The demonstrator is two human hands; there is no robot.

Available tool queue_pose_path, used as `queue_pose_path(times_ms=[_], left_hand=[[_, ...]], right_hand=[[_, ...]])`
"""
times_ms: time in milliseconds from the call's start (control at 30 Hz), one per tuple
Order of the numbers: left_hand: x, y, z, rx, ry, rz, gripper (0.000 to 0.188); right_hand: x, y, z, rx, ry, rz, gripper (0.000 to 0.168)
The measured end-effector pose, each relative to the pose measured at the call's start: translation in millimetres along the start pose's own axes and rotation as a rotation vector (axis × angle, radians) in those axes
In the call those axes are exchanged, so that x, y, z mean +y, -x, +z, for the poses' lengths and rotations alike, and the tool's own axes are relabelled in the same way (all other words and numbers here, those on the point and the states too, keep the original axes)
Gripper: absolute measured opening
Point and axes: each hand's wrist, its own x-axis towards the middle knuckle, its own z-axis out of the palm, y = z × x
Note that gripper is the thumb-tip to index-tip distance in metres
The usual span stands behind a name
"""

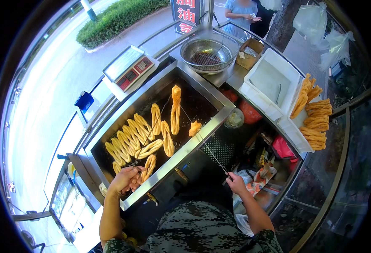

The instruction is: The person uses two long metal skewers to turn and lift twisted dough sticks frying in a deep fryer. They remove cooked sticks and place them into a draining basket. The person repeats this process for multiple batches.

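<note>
My left hand (128, 181), over the near left side of a steel frying vat (201, 129), grips a thin metal rod (150, 132). In my right hand (235, 182), outside the vat's near rim, is a second thin metal rod (211, 152). Both rods slant over the dark oil, their far ends on either side of a long golden fried dough stick (175, 110). Several paler twisted dough sticks (128, 140) float in a row at the left. A small golden dough piece (195, 128) lies by the right rod. Whether the tips touch the long stick, I cannot tell.
A digital scale (128, 69) stands beyond the vat's far left edge. Behind the vat are a wire strainer basket (209, 53) and a cardboard box (249, 53). White plastic bins (269, 79) stand at right, with fried dough sticks (316, 118). A person (240, 15) stands outside.
</note>
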Motion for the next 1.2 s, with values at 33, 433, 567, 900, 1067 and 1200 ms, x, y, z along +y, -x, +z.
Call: queue_pose_path(times_ms=[33, 433, 567, 900, 1067, 1200], left_hand=[[-1, 0, -1, -0.005, 0.007, 0.003, 0.034], [6, 4, -1, 0.016, -0.207, 0.082, 0.034], [3, 0, -3, 0.004, -0.207, 0.076, 0.035], [-5, -3, -38, -0.016, -0.293, 0.029, 0.029], [-1, 7, -36, -0.055, -0.363, -0.024, 0.028], [-9, 15, -22, -0.099, -0.394, -0.045, 0.028]], right_hand=[[-1, -3, -1, 0.002, 0.008, -0.011, 0.035], [-16, -8, -13, 0.004, 0.027, -0.036, 0.035], [-18, -9, -17, -0.041, 0.050, -0.021, 0.034], [-28, -23, -33, -0.028, 0.185, -0.088, 0.037], [-30, -38, -34, -0.003, 0.193, -0.099, 0.037], [-11, -57, -9, 0.077, 0.115, -0.212, 0.034]])
